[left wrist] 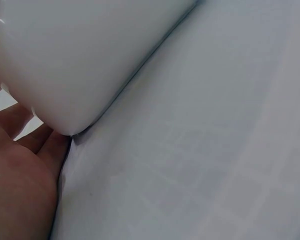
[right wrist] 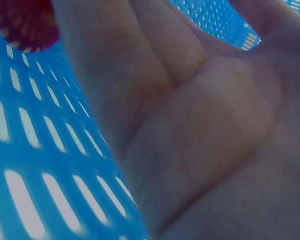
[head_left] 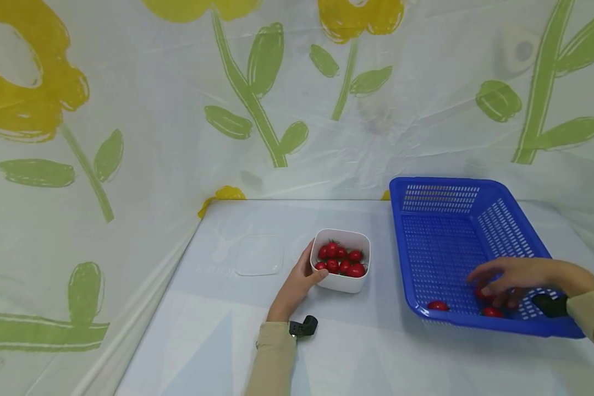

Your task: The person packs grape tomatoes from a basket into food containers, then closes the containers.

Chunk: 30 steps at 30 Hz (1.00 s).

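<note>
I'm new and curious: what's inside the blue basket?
Three red tomatoes are visible, one partly covered by the right hand; whatever lies beneath that hand can't be seen.

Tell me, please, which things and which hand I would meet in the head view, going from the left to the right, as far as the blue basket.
Transparent square piece → left hand → white container → blue basket.

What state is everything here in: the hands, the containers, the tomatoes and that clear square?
Left hand: gripping the white container, thumb over its rim.
Right hand: inside the blue basket, among tomatoes; grip unclear.
White container: uncovered, holding tomatoes.
Tomatoes in the container: red, several with green stems.
Blue basket: open-topped, mostly bare.
Tomatoes in the basket: red, at the near end.
Clear square: flat on the table.
</note>
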Tool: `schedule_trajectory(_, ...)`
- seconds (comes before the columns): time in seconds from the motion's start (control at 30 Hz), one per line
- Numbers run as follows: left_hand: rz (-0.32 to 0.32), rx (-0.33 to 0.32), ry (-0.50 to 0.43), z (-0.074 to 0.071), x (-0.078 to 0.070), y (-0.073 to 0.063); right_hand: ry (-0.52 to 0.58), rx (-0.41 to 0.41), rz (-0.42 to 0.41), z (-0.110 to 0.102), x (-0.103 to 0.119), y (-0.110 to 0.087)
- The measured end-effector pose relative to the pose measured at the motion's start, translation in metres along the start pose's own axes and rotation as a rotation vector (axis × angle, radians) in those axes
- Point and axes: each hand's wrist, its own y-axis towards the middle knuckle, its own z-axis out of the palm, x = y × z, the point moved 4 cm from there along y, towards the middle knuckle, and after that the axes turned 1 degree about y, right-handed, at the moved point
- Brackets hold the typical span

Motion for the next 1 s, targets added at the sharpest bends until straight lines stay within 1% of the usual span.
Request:
schedule_trajectory(0.13,-0.006,-0.018,0.002,-0.004,0.009,0.006,-0.036,-0.016,-0.017,-0.003,0.002,0.002)
schedule_trajectory(0.23,-0.008,-0.037,0.014,-0.006,0.018,0.009,-0.050,-0.034,-0.014,-0.004,0.003,0.004)
schedule_trajectory(0.33,-0.010,-0.036,0.011,-0.005,0.022,0.009,-0.049,-0.033,-0.012,-0.003,0.002,0.004)
schedule_trajectory(0.47,-0.012,-0.031,0.013,-0.003,0.024,0.006,-0.062,-0.004,-0.060,-0.002,0.001,0.005)
schedule_trajectory(0.57,-0.014,-0.034,0.020,-0.003,0.022,0.005,-0.103,-0.003,-0.101,-0.002,0.001,0.006)
schedule_trajectory(0.67,-0.015,-0.020,0.003,-0.001,0.016,0.003,-0.149,-0.027,-0.102,-0.003,-0.002,0.008)
schedule_trajectory(0.77,-0.009,-0.007,-0.008,0.000,0.005,0.000,-0.170,-0.063,-0.076,-0.005,-0.005,0.010)
schedule_trajectory(0.83,-0.003,-0.002,-0.014,0.001,-0.002,-0.002,-0.161,-0.072,-0.066,-0.005,-0.006,0.012)
schedule_trajectory(0.93,-0.004,-0.008,0.001,0.002,-0.005,-0.004,-0.154,-0.099,-0.046,-0.006,-0.005,0.013)
schedule_trajectory(1.0,-0.007,-0.011,0.007,0.001,-0.006,-0.004,-0.173,-0.121,-0.044,-0.007,-0.003,0.013)
